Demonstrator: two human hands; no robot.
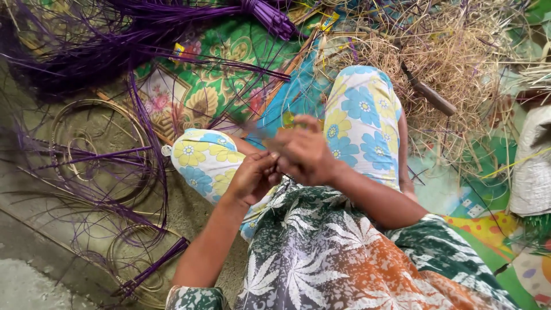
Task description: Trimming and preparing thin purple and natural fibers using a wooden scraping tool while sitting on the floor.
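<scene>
While both hands (281, 163) pinch a thin strip (261, 135), purple reeds (103, 51) and straw (453, 51) crowd around.

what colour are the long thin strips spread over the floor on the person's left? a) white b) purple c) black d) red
b, the thin strips fanned over the floor beside the left hand are purple, like the tied bundle at the top; the pile on the other side, beyond the right hand, is dry straw-coloured fibre.
</scene>
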